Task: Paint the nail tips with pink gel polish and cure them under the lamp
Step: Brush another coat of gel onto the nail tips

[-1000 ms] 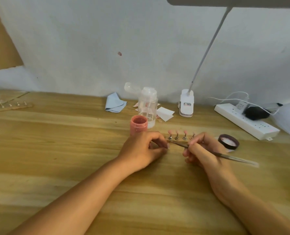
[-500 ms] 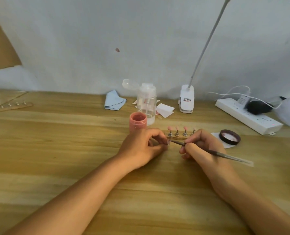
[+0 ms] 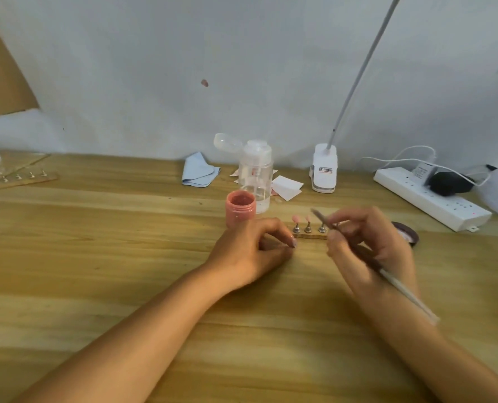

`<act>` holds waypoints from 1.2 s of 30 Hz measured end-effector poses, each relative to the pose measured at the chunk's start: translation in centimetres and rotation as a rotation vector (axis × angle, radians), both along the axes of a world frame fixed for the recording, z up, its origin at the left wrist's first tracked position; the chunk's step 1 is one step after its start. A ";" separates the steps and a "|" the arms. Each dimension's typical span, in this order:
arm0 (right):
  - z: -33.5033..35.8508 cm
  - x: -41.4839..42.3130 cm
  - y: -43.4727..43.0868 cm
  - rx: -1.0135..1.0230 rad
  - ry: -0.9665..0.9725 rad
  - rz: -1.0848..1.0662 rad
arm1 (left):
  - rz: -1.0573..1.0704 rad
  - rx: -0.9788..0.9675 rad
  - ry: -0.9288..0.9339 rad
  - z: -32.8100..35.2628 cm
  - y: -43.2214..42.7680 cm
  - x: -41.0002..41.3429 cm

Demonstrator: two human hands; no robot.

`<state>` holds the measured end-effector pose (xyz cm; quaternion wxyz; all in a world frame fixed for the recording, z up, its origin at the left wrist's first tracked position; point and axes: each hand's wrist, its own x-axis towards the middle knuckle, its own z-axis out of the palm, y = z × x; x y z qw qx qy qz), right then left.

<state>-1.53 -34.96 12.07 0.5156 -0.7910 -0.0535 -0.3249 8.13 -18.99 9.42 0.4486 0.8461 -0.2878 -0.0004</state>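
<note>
Two hands lie on the table (image 3: pixel 96 257). The left hand (image 3: pixel 253 251) has its fingers (image 3: pixel 274 228) curled, and its pointer tip is at the left end of the strip (image 3: pixel 308 235); I cannot tell if it pinches the strip. The right hand (image 3: pixel 369 242) has its fingers tight around a brush (image 3: pixel 401 289), with the brush tip up in the air just over the nail tips (image 3: pixel 295 219). These pink nail tips stand on little metal pegs on the strip, between the hands. An open pink jar (image 3: pixel 240 212) sits just behind the left hand, in front of a clear bottle (image 3: pixel 255 175). The lamp (image 3: pixel 324 173) stands at the back by the wall.
</note>
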 end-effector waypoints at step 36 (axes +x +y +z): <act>0.9 0.7 -0.6 0.475 0.334 0.134 | 0.028 -0.031 0.021 0.1 0.0 -0.1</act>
